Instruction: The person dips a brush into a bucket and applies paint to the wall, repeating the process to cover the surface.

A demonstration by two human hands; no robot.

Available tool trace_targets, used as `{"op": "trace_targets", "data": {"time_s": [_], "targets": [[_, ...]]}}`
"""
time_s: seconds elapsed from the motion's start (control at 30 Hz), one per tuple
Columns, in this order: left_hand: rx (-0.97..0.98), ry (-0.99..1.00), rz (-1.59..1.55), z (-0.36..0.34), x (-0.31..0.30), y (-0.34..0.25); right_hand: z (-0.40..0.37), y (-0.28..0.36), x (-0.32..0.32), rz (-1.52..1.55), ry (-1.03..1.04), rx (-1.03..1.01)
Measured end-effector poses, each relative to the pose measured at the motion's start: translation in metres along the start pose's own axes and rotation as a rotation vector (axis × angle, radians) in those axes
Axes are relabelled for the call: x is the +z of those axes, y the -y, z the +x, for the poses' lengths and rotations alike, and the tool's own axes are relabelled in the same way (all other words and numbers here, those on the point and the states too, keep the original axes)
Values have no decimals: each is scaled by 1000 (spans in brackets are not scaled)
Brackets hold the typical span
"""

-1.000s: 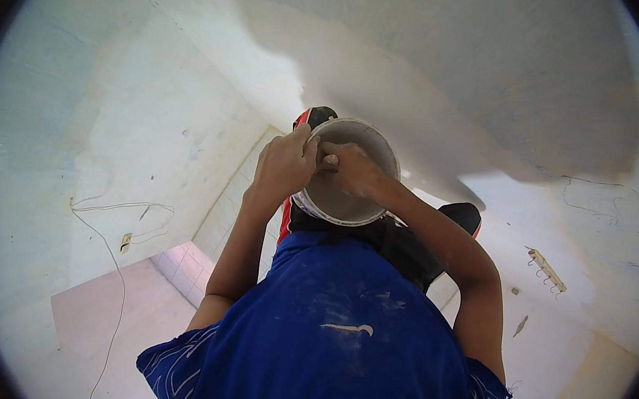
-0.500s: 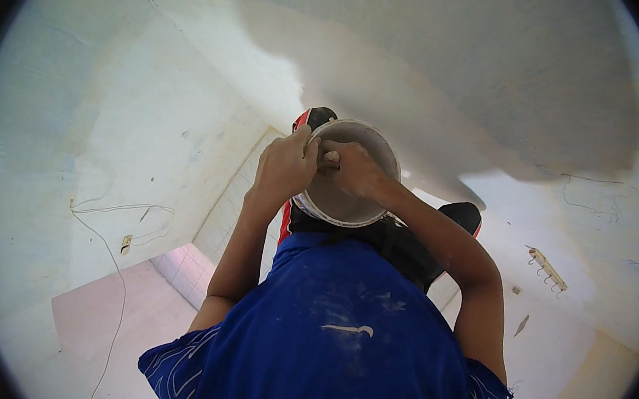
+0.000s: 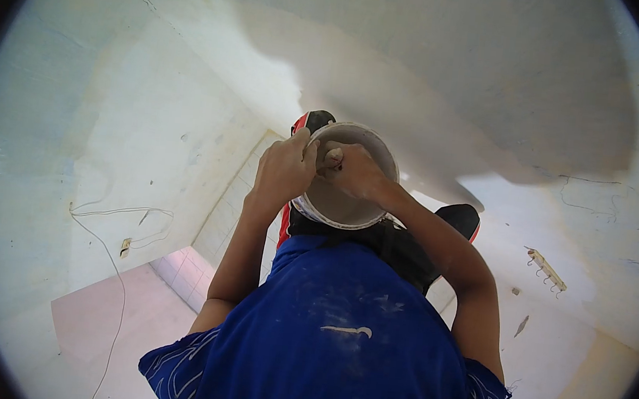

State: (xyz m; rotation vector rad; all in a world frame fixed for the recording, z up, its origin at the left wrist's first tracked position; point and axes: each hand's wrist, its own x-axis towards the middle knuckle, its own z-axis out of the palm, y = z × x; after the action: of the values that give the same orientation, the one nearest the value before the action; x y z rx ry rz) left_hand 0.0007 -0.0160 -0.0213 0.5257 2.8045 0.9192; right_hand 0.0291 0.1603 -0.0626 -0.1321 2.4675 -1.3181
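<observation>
A round pale bucket (image 3: 380,139) sits at my lap between my knees, with greyish-white material (image 3: 338,205) inside it. My left hand (image 3: 287,165) is closed on the bucket's left rim. Over the opening, my right hand (image 3: 360,174) is wrapped round a tool handle (image 3: 334,155) whose rounded, pale-smeared end sticks out by the thumb. The working end of that tool is hidden by the hand and the bucket, so its kind does not show.
Walls rise around me, one with a large grey damp-looking patch (image 3: 554,121). A hook rack (image 3: 546,271) hangs on the right. Loose wire (image 3: 119,277) runs from the left wall near a socket (image 3: 125,248). White tiles (image 3: 219,221) line the lower wall.
My right hand and the tool handle have shifted very slightly, and the handle's end has turned a little. The left hand stays on the rim.
</observation>
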Motion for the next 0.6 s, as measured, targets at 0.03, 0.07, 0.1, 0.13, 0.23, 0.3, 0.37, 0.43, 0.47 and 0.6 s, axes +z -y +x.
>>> {"op": "trace_targets", "data": {"time_s": [0.03, 0.07, 0.1, 0.13, 0.23, 0.3, 0.37, 0.43, 0.47, 0.6], "targets": [[0, 2, -2, 0, 0, 0, -3, 3, -4, 25, 17, 30], [0, 3, -3, 0, -1, 0, -5, 4, -7, 19, 17, 26], [-1, -3, -5, 0, -1, 1, -8, 4, -9, -14, -28, 11], [-11, 3, -3, 0, -1, 2, -11, 3, -12, -46, -72, -5], [-24, -1, 6, 0, 1, 5, -25, 0, -29, -87, -102, -29], [-24, -10, 9, 1, 1, 6, -41, 1, -41, 72, -178, 0], [-13, -3, -8, 0, 0, 6, -57, 0, -54, 226, -255, 31], [-13, 0, -2, 1, -1, 4, -71, -4, -68, 384, -436, -25], [-18, 5, 11, 1, -2, 4, -76, -7, -69, 375, -442, -27], [0, -4, 1, 4, -1, 3, -93, -34, -62, 1134, -479, -87]]}}
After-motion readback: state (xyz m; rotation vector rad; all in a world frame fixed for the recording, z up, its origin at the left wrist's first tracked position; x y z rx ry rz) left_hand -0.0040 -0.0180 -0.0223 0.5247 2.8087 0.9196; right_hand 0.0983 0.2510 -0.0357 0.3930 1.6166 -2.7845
